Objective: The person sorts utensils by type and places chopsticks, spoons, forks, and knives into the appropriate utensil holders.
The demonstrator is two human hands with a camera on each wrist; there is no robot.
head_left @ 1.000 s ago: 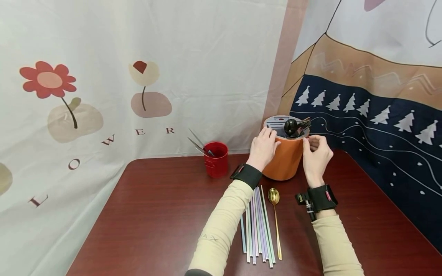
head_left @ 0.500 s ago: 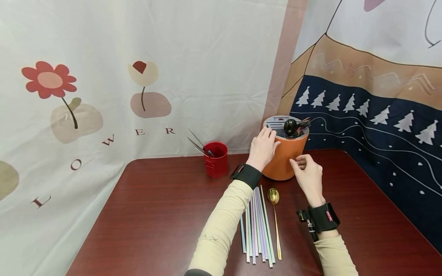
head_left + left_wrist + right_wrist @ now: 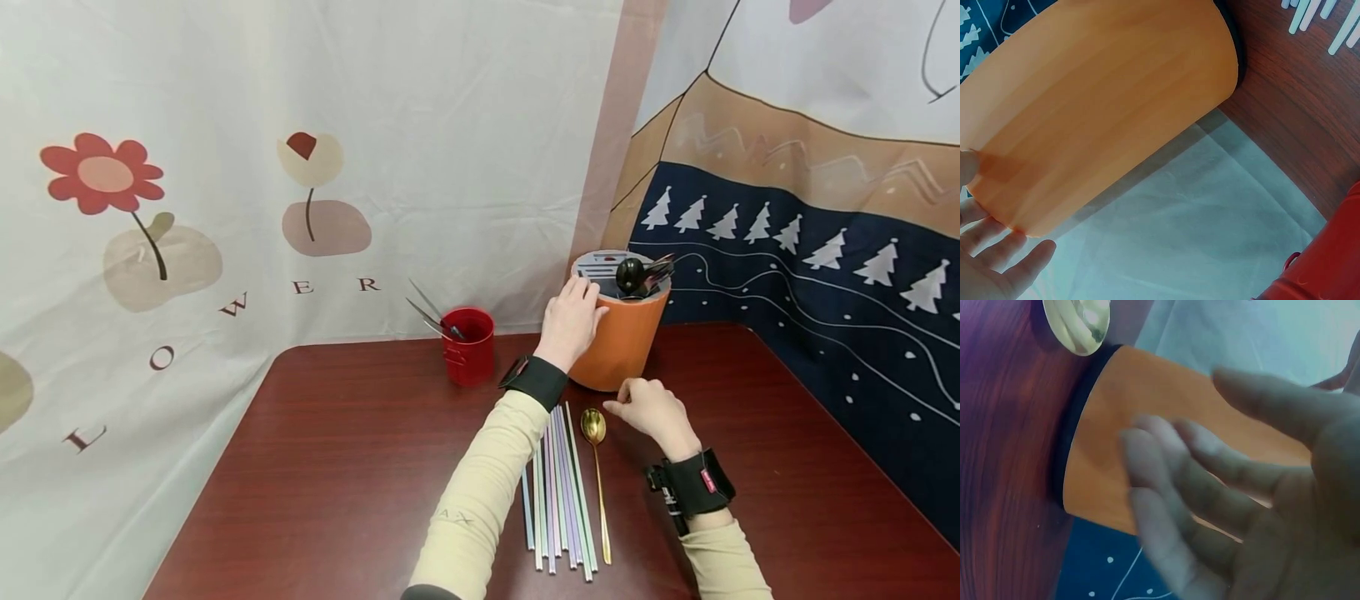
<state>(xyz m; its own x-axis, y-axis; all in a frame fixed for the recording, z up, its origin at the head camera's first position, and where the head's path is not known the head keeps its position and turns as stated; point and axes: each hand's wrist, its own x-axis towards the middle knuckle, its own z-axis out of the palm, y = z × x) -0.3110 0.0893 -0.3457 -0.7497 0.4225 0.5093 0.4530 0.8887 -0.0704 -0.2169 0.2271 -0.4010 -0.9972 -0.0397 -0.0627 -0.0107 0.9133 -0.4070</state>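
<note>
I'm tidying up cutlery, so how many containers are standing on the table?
2: the red cup near the back, and the orange holder to its right, touched by the left hand. No others show.

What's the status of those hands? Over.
Left hand on holder. Right hand empty, near spoon. Spoon lies beside chopsticks. Nothing seen blocking it.

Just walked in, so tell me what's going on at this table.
A person's left hand rests at the upper edge of an upright orange container that has a black spoon and other utensils in its top. Their right hand looks empty, close to the bowl of a gold spoon but apparently not touching it. That spoon lies on the table beside some pastel sticks. To the left stands a red cup with a few utensils in it.
</note>
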